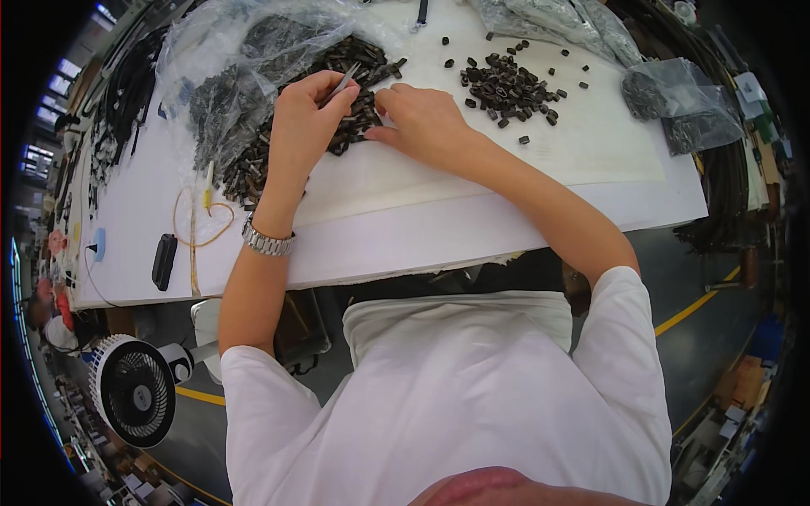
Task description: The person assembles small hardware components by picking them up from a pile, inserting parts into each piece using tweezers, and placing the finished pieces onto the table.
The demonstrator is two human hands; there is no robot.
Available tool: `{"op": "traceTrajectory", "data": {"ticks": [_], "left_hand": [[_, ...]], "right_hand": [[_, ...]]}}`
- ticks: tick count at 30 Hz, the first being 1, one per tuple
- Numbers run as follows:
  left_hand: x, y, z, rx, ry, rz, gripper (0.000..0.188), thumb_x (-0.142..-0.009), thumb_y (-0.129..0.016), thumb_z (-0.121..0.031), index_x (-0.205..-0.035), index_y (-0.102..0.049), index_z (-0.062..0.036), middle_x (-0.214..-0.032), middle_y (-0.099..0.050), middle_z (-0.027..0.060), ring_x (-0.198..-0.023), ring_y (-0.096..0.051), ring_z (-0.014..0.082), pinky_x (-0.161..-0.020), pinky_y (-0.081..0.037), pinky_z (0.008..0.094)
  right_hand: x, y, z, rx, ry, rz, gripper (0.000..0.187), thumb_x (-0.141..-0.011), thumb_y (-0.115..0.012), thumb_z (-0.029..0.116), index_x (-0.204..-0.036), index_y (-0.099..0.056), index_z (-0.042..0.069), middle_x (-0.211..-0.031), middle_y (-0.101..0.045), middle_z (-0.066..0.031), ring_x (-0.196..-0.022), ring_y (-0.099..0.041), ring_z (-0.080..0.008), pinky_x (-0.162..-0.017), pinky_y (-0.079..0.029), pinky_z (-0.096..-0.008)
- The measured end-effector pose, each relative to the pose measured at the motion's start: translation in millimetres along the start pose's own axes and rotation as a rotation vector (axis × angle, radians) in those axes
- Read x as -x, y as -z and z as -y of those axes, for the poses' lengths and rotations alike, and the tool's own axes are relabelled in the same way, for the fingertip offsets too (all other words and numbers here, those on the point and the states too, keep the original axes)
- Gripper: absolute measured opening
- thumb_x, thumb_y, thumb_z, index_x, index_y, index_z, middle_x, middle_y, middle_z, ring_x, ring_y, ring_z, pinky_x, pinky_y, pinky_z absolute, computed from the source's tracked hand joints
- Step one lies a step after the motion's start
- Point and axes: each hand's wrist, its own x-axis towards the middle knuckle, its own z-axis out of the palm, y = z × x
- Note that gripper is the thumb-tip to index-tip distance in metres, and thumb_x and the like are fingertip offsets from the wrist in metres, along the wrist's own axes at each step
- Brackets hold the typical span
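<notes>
My left hand [305, 114], with a metal watch on its wrist, is closed on a small pointed metal tool [344, 80]. The tool's tip points up and away; its exact kind is unclear. Under and around both hands lies a heap of small dark tubular pieces [245, 173], partly covered by a clear plastic bag [215, 51]. My right hand [426, 122] reaches to the heap's right edge, its thumb apart from its curled fingers. No held piece can be made out there. To its right is a looser pile of short dark rings [510, 84].
Filled clear bags [700, 105] lie at the table's right edge. On the left are a yellow cord [192, 228], a black oblong object [164, 261] and dark cables [135, 80]. A fan [135, 390] stands below the white table's [396, 240] front left corner.
</notes>
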Motion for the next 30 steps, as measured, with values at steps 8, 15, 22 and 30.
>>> {"op": "traceTrajectory", "data": {"ticks": [8, 15, 22, 30], "left_hand": [[0, -4, 6, -0.007, -0.02, -0.005, 0.023, -0.098, -0.074, -0.023, -0.101, -0.075, -0.0006, -0.073, -0.064, -0.0035, -0.069, -0.053, 0.0027, -0.063, -0.038, 0.0224], [1, -4, 5, 0.055, -0.028, 0.008, 0.023, -0.098, -0.074, -0.022, -0.107, -0.076, -0.0012, -0.078, -0.069, -0.0026, -0.061, -0.048, 0.0008, -0.054, -0.033, 0.0214], [8, -8, -3, 0.394, 0.118, 0.162, 0.024, -0.097, -0.075, -0.017, -0.114, -0.075, 0.0003, -0.085, -0.073, 0.0006, -0.052, -0.041, -0.0002, -0.046, -0.025, 0.0206], [8, -8, -2, 0.457, 0.117, 0.181, 0.021, -0.096, -0.077, -0.017, -0.109, -0.076, -0.0003, -0.08, -0.072, -0.0004, -0.051, -0.043, 0.0002, -0.046, -0.026, 0.0209]], "right_hand": [[-1, 2, -11, -0.346, -0.086, 0.073, 0.015, -0.091, -0.078, 0.018, -0.092, -0.071, 0.004, -0.085, -0.072, -0.0107, -0.08, -0.069, -0.0253, -0.074, -0.054, -0.038], [0, 21, -19, -1.164, -0.316, 0.096, 0.021, -0.096, -0.076, 0.011, -0.114, -0.073, 0.001, -0.093, -0.074, -0.0063, -0.083, -0.072, -0.0149, -0.079, -0.062, -0.0311], [2, 25, -15, -1.606, -0.471, 0.083, 0.021, -0.103, -0.072, 0.019, -0.121, -0.075, 0.008, -0.1, -0.072, 0.0015, -0.087, -0.067, -0.0071, -0.084, -0.059, -0.0275], [1, 10, -21, -1.811, -0.468, 0.156, 0.018, -0.101, -0.075, 0.018, -0.115, -0.078, 0.008, -0.095, -0.072, 0.0044, -0.083, -0.063, -0.0045, -0.076, -0.053, -0.0252]]}}
